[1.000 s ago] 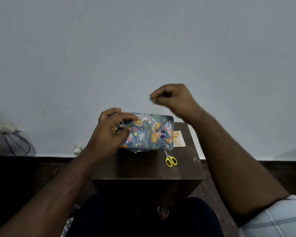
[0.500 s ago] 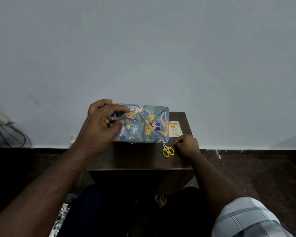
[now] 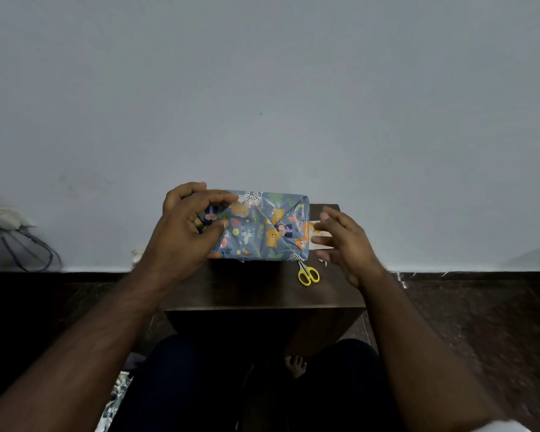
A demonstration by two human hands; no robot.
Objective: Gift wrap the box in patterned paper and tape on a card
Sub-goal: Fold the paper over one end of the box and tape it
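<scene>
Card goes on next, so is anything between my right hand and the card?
Nothing visible does. The right hand is already at the card, which lies beside the wrapped box; the yellow scissors lie nearer you, off that path.

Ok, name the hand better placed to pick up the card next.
Right: the right hand is open, its fingers over the card; the left hand grips the wrapped box.

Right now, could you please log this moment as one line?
left hand: grips wrapped box | right hand: open over card | scissors: on table
</scene>
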